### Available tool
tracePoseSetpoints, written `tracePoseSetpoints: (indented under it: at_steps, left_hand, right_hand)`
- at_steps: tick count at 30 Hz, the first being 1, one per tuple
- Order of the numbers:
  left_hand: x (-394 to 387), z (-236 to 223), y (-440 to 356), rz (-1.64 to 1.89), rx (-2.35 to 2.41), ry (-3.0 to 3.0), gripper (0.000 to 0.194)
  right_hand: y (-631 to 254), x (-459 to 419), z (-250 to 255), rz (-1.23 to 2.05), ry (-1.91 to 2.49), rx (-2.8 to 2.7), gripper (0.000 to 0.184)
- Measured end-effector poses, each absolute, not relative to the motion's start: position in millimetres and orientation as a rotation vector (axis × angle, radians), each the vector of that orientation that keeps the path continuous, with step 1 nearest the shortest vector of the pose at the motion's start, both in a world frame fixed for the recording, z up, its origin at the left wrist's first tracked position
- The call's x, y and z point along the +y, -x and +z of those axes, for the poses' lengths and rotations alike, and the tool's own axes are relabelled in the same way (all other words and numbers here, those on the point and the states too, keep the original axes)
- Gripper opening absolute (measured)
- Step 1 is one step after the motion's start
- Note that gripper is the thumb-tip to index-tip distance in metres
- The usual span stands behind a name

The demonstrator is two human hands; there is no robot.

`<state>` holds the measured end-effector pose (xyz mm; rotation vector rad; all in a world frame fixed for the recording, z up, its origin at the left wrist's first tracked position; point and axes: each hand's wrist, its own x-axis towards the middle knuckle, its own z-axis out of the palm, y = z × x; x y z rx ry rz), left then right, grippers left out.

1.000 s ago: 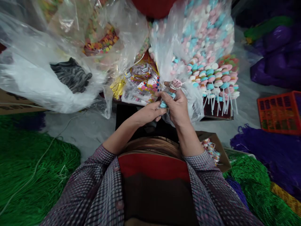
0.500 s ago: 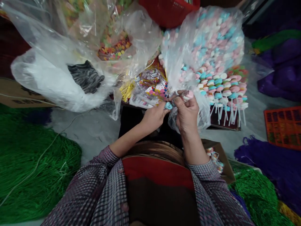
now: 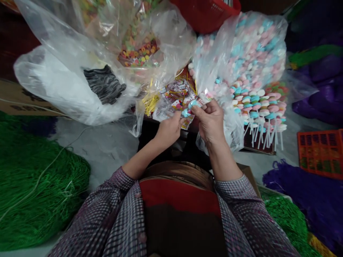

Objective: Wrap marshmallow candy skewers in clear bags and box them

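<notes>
My left hand (image 3: pixel 169 130) pinches the lower end of a small blue marshmallow-like candy (image 3: pixel 185 112). Just above it, my right hand (image 3: pixel 211 119) is closed on a candy in a shiny printed wrapper (image 3: pixel 192 104), with light blue showing at its left end. The two pieces nearly touch, and I cannot tell whether they are joined. Beneath and behind the hands lie printed clear packets (image 3: pixel 177 89) and a bunch of gold twist ties (image 3: pixel 150 104). Fingers hide part of both held pieces.
Marshmallow sticks (image 3: pixel 257 107) lie at the right, before a big clear bag of pastel marshmallows (image 3: pixel 259 46). Clear bags with ring-shaped candies (image 3: pixel 139 53) and a dark grey bundle (image 3: pixel 104 85) stand left. A red basin (image 3: pixel 211 16) is behind; green cords (image 3: pixel 43 185) lie low left.
My right hand has come left and turned, so the pink end of its piece no longer faces right. My left hand has shifted slightly left and down. The view has tilted a little.
</notes>
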<state>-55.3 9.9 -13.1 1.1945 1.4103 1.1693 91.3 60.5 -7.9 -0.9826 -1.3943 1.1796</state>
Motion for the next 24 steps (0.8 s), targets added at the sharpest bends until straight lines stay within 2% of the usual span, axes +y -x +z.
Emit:
tracePoseSetpoints:
  at_steps: [4,10,13,18,24]
  left_hand:
    - [13,-17,75,1.255,1.237,-0.857,0.028]
    - [13,-7,92,1.335,0.982,-0.381,0.031]
    - [13,-5,93,1.361,0.956,-0.32,0.031]
    - [14,-7,94,1.353,0.929,-0.28,0.03]
    - [15,-9,96,1.355,0.911,-0.283,0.03]
  right_hand:
    - [-82,98,-9,1.134,1.041,-1.664,0.042]
    - [-63,154,-21,0.482,1.394,-2.272,0.023]
    - [-53,163,-30,0.331,1.511,-2.428,0.023]
    - [-48,167,-32,0.352,1.623,-2.437,0.021]
    - [-59,176,-34,0.459,1.554,-2.301,0.014]
